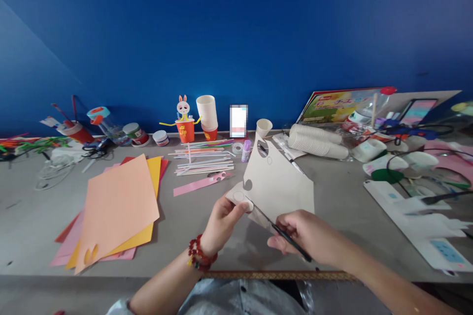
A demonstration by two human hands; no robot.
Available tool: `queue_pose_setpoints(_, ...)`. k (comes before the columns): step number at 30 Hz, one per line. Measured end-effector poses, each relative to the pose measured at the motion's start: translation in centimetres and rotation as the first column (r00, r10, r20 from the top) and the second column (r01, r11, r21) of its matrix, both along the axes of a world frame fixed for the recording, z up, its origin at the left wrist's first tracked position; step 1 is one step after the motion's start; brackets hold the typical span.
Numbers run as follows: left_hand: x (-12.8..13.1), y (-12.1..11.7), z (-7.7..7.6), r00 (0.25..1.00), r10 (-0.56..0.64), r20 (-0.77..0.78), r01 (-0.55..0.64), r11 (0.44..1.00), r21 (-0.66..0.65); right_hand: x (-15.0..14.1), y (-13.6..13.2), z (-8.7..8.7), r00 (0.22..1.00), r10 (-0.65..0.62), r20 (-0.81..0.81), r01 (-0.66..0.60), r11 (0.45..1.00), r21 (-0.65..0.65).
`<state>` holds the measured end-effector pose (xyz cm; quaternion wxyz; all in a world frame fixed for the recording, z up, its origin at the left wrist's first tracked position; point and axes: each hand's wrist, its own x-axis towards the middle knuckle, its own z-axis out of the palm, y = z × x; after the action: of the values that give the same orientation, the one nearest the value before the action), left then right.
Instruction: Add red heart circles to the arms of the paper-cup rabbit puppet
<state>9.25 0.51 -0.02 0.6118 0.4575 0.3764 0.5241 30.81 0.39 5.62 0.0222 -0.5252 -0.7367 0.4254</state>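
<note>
My left hand (222, 220) pinches the near-left corner of a sheet of white paper (283, 183), thumb on top. The sheet has several holes and notches along its left side, and small drawn circles show on it. My right hand (314, 236) grips a pair of scissors (290, 242) with black handles. Their blades point up and left and reach the paper's edge close to my left thumb. Whether the blades are parted cannot be made out. Beyond the sheet's far corner stands a white paper cup (263, 127).
Coloured paper sheets (120, 206) lie stacked at left. Straws (203, 160), a pink strip (195, 185) and a glue bottle (246, 151) sit mid-table. A red cup with a rabbit figure (185, 130) and stacked cups (207, 114) stand behind. A white power strip (410, 226) lies right.
</note>
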Motion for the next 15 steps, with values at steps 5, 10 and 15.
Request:
queue_pose_setpoints(5, 0.5, -0.2, -0.6, 0.984, -0.066, 0.165, 0.072, 0.997, -0.033, -0.3, -1.0, 0.6, 0.989, -0.02, 0.143, 0.001, 0.992, 0.127)
queue_pose_setpoints(10, 0.8, -0.4, -0.3, 0.947, -0.149, 0.285, 0.19, 0.974, -0.121, -0.6, -2.8, -0.2, 0.954, -0.082, -0.289, 0.0, 0.962, -0.272)
queue_pose_setpoints(15, 0.0, 0.1, 0.7, 0.911, -0.168, 0.377, 0.274, 0.929, -0.247, -1.4, -3.6, -0.4, 0.833, -0.23, -0.504, -0.083, 0.848, -0.524)
